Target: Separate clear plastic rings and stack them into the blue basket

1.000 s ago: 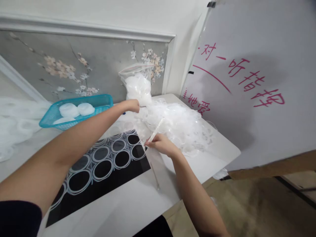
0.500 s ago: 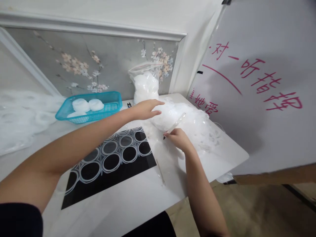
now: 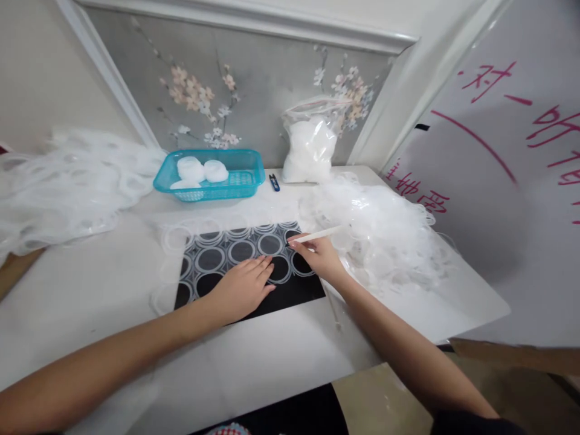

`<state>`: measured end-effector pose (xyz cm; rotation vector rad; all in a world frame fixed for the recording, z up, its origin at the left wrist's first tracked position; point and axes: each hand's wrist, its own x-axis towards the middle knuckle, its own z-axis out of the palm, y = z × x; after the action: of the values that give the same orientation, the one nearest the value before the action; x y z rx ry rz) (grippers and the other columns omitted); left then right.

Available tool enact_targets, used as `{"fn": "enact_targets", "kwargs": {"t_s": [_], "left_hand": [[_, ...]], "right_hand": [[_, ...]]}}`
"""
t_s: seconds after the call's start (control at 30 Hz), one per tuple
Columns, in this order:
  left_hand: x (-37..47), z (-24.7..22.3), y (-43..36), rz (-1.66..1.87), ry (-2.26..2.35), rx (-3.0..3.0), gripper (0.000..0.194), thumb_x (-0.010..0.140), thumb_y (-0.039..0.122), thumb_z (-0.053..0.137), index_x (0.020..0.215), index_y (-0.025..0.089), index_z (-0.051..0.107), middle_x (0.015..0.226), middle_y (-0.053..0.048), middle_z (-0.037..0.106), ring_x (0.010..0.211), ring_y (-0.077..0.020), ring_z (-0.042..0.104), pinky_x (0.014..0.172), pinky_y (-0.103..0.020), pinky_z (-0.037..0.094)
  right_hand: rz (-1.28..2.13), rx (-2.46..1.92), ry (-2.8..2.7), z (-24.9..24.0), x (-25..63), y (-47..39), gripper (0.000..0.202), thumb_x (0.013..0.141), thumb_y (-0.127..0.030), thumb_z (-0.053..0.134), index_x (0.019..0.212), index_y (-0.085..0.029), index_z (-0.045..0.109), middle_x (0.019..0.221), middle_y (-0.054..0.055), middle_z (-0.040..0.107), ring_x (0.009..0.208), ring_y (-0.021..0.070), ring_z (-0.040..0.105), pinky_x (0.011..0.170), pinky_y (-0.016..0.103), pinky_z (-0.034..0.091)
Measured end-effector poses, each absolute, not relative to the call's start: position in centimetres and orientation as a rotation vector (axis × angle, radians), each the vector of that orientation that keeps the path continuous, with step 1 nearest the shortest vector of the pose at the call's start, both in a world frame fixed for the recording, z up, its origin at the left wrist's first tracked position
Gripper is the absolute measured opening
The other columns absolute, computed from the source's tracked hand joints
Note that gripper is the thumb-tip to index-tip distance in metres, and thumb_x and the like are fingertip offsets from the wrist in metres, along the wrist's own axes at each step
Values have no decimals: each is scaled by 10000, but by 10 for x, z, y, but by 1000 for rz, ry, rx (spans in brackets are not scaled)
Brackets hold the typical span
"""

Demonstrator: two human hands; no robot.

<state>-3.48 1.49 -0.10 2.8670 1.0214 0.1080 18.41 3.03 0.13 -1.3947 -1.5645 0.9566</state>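
Note:
My left hand (image 3: 242,290) lies flat, fingers stretched, on a translucent sheet with rows of round rings (image 3: 212,258), which lies over a black mat (image 3: 296,295). Pinched in my right hand (image 3: 321,257) is a slim white pen-like tool (image 3: 319,234). Its dark tip points left and down at a ring near the sheet's right end. Whether the tip touches the sheet I cannot tell. Beside my right hand spreads a heap of white ring-cut plastic scraps (image 3: 376,223).
A blue basket (image 3: 247,192) with white round stacks (image 3: 190,169) stands at the back, beside small dark-blue snips (image 3: 274,182). A filled zip bag (image 3: 310,151) leans near the wall. More scraps (image 3: 77,187) lie left. A thin stick (image 3: 334,307) lies front right; a whiteboard (image 3: 498,241) stands right.
My left hand has come down from the scrap heap onto the ringed sheet. My right hand has brought the pen-like tool from beside the heap to the sheet's right end. The view has shifted.

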Motion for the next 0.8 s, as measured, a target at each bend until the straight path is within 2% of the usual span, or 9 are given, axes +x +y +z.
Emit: {"fn": "enact_targets", "kwargs": {"t_s": [0.13,0.33,0.6,0.8], "left_hand": [[-38,-5,13,66,974,2915,456,968,370,460,1307,91,582,1396,-198,517,1324,-299,484,1079,-436,414],[-40,3,13,32,922,2867,523,968,409,458,1330,44,553,1388,-218,521,1327,-295,481,1114,-422,372],[-50,-7,15,120,944,2818,534,939,467,502,1361,141,539,1447,-169,468,1363,-265,439,1153,-392,311],[-52,-11,13,119,929,2797,616,942,514,478,1352,58,533,1453,-219,430,1383,-299,403,1158,-415,299]], "right_hand": [[989,-1425,-1655,-3,160,40,205,858,-298,593,920,-169,739,904,55,765,840,196,705,775,284,523],[906,-1460,-1689,-12,148,39,202,859,-279,590,918,-161,744,923,73,766,848,201,702,771,283,501],[899,-1514,-1699,-11,151,33,227,878,-322,560,901,-189,741,973,61,760,919,213,697,818,292,504],[893,-1524,-1663,-11,151,32,227,881,-332,559,886,-190,736,969,58,760,928,211,696,839,290,502]]}}
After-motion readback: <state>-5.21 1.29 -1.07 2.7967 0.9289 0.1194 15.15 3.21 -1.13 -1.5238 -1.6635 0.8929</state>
